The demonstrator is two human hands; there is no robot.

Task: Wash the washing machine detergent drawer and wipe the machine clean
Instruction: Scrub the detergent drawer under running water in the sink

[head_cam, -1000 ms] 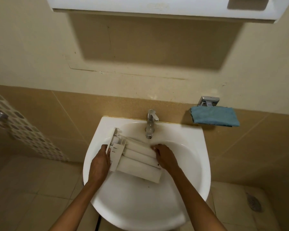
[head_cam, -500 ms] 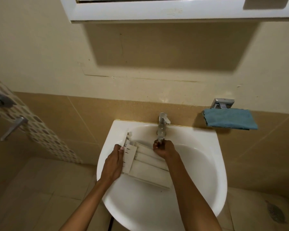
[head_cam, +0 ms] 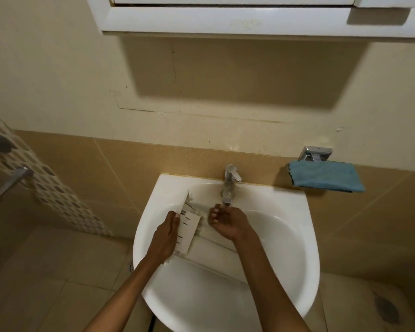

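The white detergent drawer (head_cam: 189, 226) lies slanted across the white sink (head_cam: 295, 236), its compartments facing up. My left hand (head_cam: 165, 236) grips the drawer's left end. My right hand (head_cam: 225, 221) is cupped just under the spout of the chrome tap (head_cam: 230, 183), fingers curled and apart, over the drawer's far edge. I cannot tell whether water is running. A folded blue cloth (head_cam: 326, 176) rests on a wall holder to the right of the sink.
A white wall cabinet (head_cam: 249, 17) hangs above the sink. A chrome handle (head_cam: 12, 180) sticks out from the patterned tile strip at the left. A floor drain (head_cam: 386, 307) sits at the lower right on the tiled floor.
My right hand left the drawer's middle and rose to the tap's spout. My left hand kept hold of the drawer's left end. The camera tilted up, and the sink sits lower in view.
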